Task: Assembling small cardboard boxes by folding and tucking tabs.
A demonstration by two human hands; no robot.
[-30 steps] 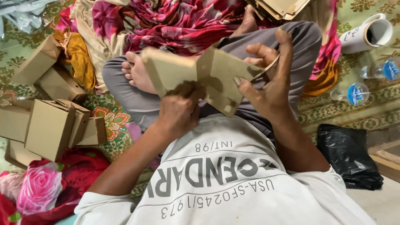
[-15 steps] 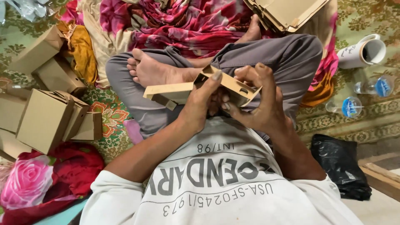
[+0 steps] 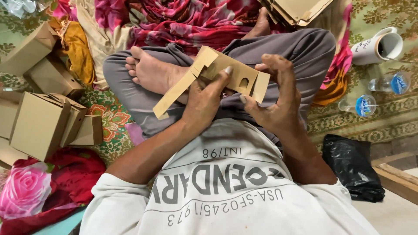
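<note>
I sit cross-legged in grey trousers and hold a flat brown cardboard box blank (image 3: pixel 226 74) over my lap, in front of my bare foot. My left hand (image 3: pixel 204 102) grips its lower edge, thumb pressed on the face near a small arched cut-out. My right hand (image 3: pixel 274 93) holds the blank's right end, fingers curled over a folded side flap. A long narrow flap of the blank sticks out down and to the left.
Folded-up brown cardboard boxes (image 3: pixel 41 124) lie at the left on floral cloth. A stack of flat blanks (image 3: pixel 298 11) sits at the top. At the right are a white mug (image 3: pixel 379 45), two plastic bottles (image 3: pixel 363 105) and a black plastic bag (image 3: pixel 352 167).
The blank has swung from held up and open to lower and flatter over my lap. Both hands have shifted their grip along it and folded the right flap.
</note>
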